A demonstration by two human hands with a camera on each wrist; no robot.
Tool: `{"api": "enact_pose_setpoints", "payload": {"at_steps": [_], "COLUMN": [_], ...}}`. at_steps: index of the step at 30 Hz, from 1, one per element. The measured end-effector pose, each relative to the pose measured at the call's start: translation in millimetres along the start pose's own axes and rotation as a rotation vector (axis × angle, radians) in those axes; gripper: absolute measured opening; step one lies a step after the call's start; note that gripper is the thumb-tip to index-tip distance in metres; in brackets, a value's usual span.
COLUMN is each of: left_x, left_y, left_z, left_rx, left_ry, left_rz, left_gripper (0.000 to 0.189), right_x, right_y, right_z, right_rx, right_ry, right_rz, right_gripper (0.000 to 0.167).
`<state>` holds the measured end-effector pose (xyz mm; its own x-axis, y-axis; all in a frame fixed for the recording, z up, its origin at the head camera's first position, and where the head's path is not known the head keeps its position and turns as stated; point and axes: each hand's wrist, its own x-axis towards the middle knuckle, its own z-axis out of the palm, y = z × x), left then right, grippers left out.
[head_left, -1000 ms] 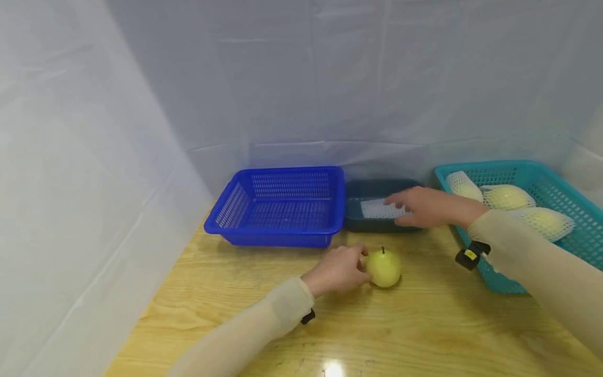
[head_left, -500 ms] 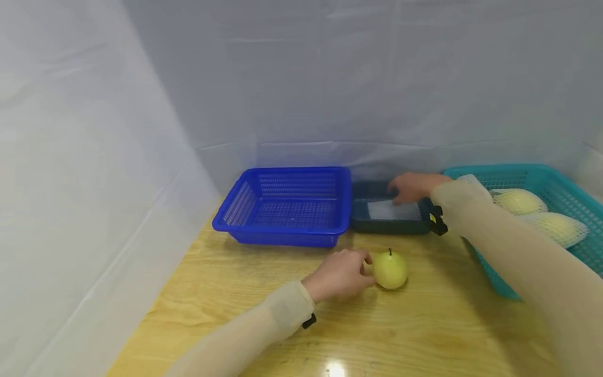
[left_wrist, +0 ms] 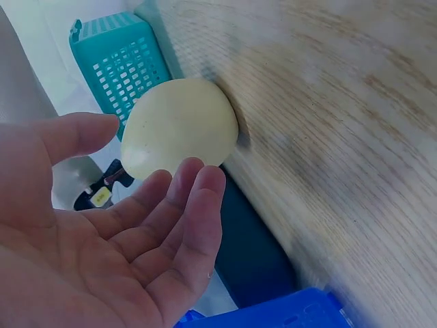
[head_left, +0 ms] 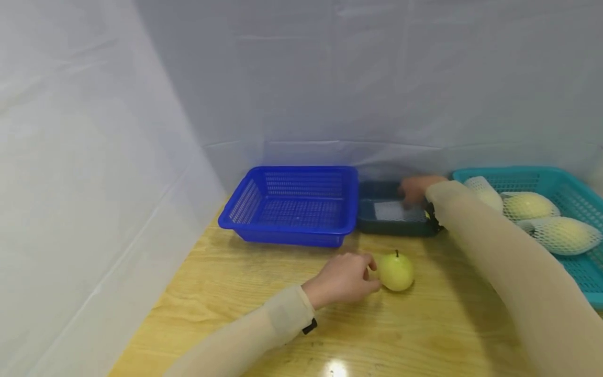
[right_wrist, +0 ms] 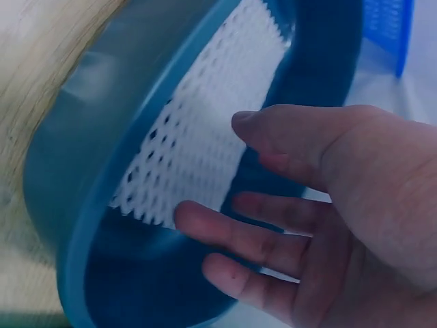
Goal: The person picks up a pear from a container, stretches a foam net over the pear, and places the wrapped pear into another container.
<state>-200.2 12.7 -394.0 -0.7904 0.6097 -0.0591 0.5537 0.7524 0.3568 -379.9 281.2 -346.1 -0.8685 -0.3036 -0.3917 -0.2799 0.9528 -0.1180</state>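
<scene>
A yellow-green pear [head_left: 397,272] with a dark stem stands on the wooden table. Beside its left side is my left hand [head_left: 346,278], fingers loosely bent. The left wrist view shows the thumb and fingers of that hand [left_wrist: 136,225] spread apart near the pear [left_wrist: 181,126], holding nothing. My right hand [head_left: 416,189] is blurred over the dark green bin [head_left: 395,228] at the back. In the right wrist view, its thumb and fingers [right_wrist: 239,236] are parted above a white foam net sleeve [right_wrist: 205,116] lying flat in the bin, and nothing is gripped.
A blue slotted basket [head_left: 287,238] stands left of the bin. At right, a teal basket [head_left: 579,262] holds several pears in foam nets [head_left: 565,235], partly covered by my right sleeve. Pale sheeting [head_left: 301,78] walls the back and left of the table.
My right hand has moved farther back over the dark green bin. The left hand stays beside the pear. The whole scene has shifted slightly rightward in the head view.
</scene>
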Motion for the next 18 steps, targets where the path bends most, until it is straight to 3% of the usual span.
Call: {"api": "enact_pose_setpoints", "payload": {"at_steps": [5,12,18], "left_x": [-2.1,-3.0,-3.3], "left_y": [2.1,4.3,3.4], "left_z": [0.3,-0.5,-1.8], "left_rx": [0.006,-0.003,-0.009], "left_ry": [0.002,-0.002,0.004], "left_rz": [0.004,0.013,0.014], "left_gripper": [0.038,0.037,0.038], "right_x": [-8.0,-11.0,-8.4], "right_y": [5,12,17], "right_z": [3,4,3], "right_rx": [-0.006,-0.016,-0.019], "right_ry": [-0.012,-0.034,0.036], "right_rz": [-0.003,-0.054,-0.076], "right_gripper": [0.055,0.014,0.019]}}
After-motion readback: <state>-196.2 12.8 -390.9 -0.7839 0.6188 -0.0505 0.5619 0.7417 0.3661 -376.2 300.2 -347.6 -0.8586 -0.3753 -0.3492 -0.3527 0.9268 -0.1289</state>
